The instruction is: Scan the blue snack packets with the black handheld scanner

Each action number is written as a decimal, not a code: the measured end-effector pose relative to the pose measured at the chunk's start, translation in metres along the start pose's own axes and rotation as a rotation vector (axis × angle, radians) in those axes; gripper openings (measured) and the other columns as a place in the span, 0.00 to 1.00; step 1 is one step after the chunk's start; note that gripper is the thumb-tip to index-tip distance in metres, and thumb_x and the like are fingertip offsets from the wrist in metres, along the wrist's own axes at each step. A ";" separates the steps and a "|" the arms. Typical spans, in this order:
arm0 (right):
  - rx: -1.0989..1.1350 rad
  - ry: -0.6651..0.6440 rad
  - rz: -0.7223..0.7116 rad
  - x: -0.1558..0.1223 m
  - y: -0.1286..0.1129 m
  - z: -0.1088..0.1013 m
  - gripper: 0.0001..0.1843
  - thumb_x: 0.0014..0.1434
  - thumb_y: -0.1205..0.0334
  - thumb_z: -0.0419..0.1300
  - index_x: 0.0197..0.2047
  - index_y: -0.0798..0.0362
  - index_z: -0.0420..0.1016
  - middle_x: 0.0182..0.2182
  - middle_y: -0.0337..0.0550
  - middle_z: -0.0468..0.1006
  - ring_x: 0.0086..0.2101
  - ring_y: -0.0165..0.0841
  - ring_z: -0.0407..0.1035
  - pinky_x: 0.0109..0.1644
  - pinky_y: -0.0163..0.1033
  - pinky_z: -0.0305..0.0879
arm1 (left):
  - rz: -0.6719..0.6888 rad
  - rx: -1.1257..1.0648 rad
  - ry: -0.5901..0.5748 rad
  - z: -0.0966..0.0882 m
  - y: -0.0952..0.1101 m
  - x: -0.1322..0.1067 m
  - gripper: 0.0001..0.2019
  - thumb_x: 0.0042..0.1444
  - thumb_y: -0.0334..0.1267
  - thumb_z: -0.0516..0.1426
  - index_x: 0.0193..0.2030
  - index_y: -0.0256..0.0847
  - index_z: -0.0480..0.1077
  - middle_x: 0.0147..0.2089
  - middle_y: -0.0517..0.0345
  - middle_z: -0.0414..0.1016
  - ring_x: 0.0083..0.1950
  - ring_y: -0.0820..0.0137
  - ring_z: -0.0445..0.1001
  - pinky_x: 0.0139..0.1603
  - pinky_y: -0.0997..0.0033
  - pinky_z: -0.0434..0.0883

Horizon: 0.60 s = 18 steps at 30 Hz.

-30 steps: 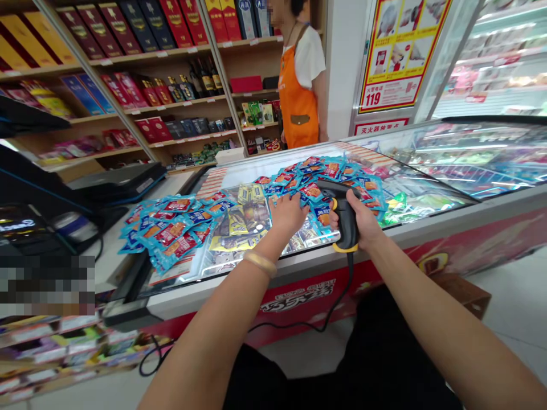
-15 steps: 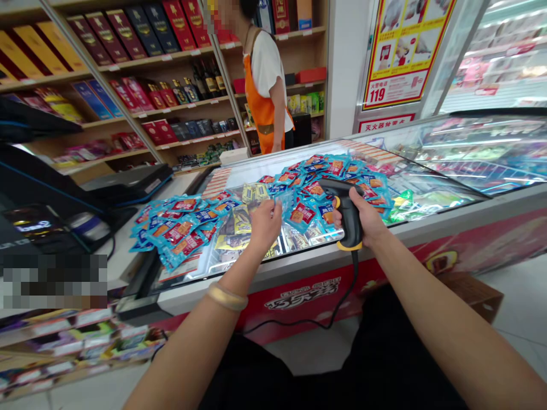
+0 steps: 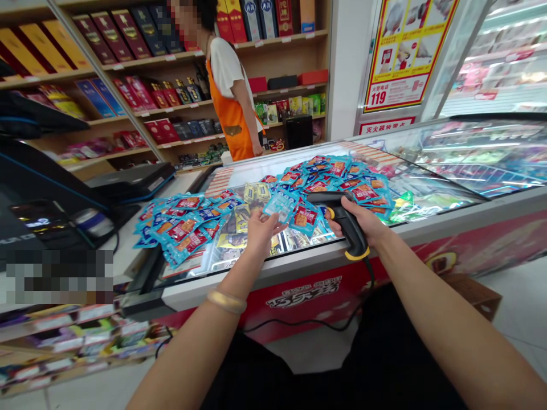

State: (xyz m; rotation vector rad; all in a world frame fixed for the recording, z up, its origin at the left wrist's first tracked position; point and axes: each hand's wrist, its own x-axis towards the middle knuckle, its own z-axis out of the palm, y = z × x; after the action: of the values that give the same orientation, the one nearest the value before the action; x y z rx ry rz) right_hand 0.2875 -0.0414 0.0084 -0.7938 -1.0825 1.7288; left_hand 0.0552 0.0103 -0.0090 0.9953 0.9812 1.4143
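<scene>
My right hand [image 3: 363,222] is wrapped round the handle of a black and yellow barcode scanner [image 3: 348,225], whose head points left. A blue snack packet [image 3: 281,206] is pinched in my left hand [image 3: 262,228], its pale printed back facing up, just left of the scanner's head. Behind the scanner a large heap of blue and red snack packets [image 3: 333,171] lies on the glass top of the chest freezer [image 3: 231,273]. Another pile of such packets [image 3: 183,222] lies to the left. The scanner's cable hangs down the freezer front.
A person in an orange apron [image 3: 233,108] stands beyond the freezer, before shelves [image 3: 183,105] of boxes and bottles. A checkout machine [image 3: 38,188] stands at the left. A cardboard box [image 3: 474,296] sits on the floor at right.
My left hand has turned the packet so its pale back shows. The scanner has tilted, its handle base swinging right and its head moving left. The person in the apron has moved left.
</scene>
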 end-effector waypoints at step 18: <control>-0.017 -0.014 0.055 0.008 0.006 0.014 0.26 0.51 0.38 0.62 0.30 0.56 0.70 0.18 0.39 0.69 0.18 0.26 0.62 0.23 0.30 0.61 | -0.001 -0.108 -0.009 0.004 0.006 -0.002 0.15 0.39 0.30 0.60 0.36 0.40 0.63 0.26 0.69 0.73 0.27 0.77 0.75 0.49 0.57 0.76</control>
State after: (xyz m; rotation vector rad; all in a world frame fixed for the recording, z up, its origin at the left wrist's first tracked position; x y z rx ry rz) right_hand 0.2709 -0.0398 0.0085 -0.8302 -1.0946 1.7757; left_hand 0.0573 0.0083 -0.0024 0.9203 0.8893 1.4452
